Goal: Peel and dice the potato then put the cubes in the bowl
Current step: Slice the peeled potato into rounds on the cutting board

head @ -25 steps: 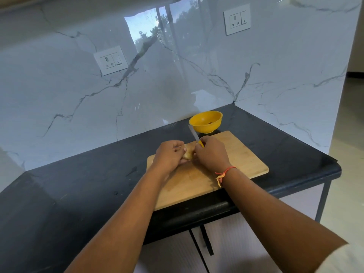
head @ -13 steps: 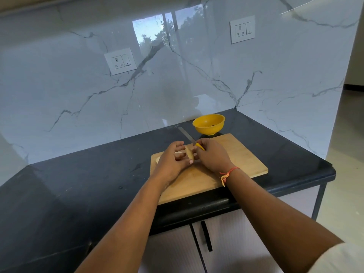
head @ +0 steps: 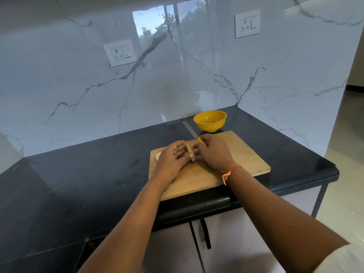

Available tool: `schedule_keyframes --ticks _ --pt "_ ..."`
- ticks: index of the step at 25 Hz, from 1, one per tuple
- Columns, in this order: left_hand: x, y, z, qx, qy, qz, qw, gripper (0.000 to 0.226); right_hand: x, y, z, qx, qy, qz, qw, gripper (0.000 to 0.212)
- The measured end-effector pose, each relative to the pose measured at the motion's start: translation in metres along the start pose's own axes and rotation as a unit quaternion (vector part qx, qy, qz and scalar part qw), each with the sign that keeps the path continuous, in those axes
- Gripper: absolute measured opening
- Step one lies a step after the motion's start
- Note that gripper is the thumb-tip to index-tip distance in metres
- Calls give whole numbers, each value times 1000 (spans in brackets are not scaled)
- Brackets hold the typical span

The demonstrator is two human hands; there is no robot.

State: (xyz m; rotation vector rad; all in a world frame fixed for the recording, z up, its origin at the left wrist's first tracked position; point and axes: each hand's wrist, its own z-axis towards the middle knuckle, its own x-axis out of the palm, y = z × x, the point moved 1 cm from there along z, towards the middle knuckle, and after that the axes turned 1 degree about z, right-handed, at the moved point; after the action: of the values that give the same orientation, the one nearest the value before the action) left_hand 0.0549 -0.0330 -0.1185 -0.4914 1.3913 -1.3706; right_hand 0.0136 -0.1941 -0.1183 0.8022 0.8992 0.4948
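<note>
On the board, my left hand held the potato, with the fingers curled around it. Just beside it, my right hand gripped the knife tightly by its yellow handle, and the blade pointed away to the back left, over the counter. Behind the board, the bowl stood on the counter.

Single head-worn wide-angle view. Faces forward, tilted down. Cutting board near, mid-frame; yellow bowl beyond; marble backsplash fills upper half.
</note>
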Motion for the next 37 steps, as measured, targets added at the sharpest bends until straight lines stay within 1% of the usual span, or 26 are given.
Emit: schedule_keyframes --ticks 3,5,10,13,15,18,20,25,29,37 --pt "-1 1 -3 4 -5 -7 1000 48 -6 7 -5 12 -23 3 1000 19" --pt "-1 2 -3 6 -5 -14 1000 48 -12 13 -13 26 -30 1 999 20" --pt "0 4 -1 21 -7 -21 1000 40 -24 32 -48 48 28 -74 996 30" --pt "0 5 -2 24 -5 -31 999 40 -24 42 -65 16 47 -147 988 29" --pt "0 4 -3 24 -5 -35 999 41 -23 44 -71 -14 38 -182 982 27" --pt "0 1 -4 25 -6 -36 999 41 -22 45 -77 -58 12 -206 977 25" --pt "0 1 -5 23 -8 -35 999 42 -23 47 -79 -69 5 -216 974 27" --pt "1 0 -5 19 -15 -25 999 46 -24 52 -79 -45 13 -255 966 24" --pt "1 0 -6 16 -18 -15 1000 46 -26 56 -79 -36 9 -252 967 24" --pt "2 -3 -7 19 -23 4 1000 48 -25 64 -77 -27 40 -299 953 25"
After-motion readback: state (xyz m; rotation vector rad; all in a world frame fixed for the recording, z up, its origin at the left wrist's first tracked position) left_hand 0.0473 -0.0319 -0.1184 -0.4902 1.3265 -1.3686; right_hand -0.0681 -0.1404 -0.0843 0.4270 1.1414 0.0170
